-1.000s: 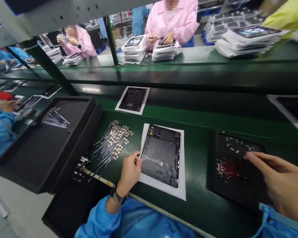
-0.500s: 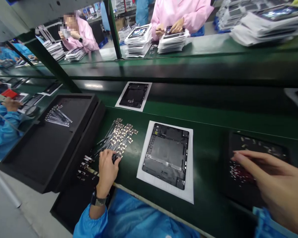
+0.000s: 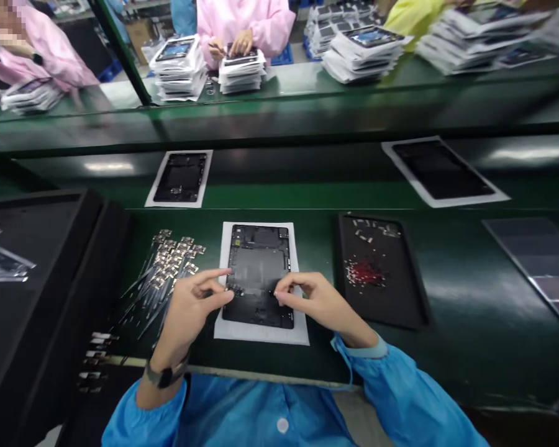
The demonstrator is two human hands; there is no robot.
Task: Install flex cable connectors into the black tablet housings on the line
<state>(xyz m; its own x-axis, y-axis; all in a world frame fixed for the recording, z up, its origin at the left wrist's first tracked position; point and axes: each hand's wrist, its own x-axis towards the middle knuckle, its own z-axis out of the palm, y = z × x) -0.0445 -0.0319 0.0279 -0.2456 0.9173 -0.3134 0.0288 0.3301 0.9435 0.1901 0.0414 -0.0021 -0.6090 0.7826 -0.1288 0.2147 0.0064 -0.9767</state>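
Note:
A black tablet housing (image 3: 261, 267) lies open side up on a white sheet (image 3: 261, 336) in front of me. My left hand (image 3: 190, 301) is over its left edge, thumb and fingers pinching a small circuit board (image 3: 236, 290). Over the right edge of the housing, my right hand (image 3: 314, 298) has thumb and forefinger pressed together; what they hold is too small to make out. Left of the housing lies a pile of small boards with ribbon cables (image 3: 170, 257). A black tray (image 3: 395, 298) to the right carries red-and-white small parts (image 3: 364, 273) and little metal pieces.
Dark foam boxes (image 3: 74, 248) stand at the left. Beyond the seam lie two more housings on sheets, one at left (image 3: 181, 177) and one at right (image 3: 440, 169). A clear plastic sheet (image 3: 535, 254) lies far right. Across the raised shelf, a person in pink (image 3: 245, 25) works beside paper stacks.
My right hand has left the black tray and come over the housing. My left hand has moved from the board pile to the housing with a board. The view has turned right.

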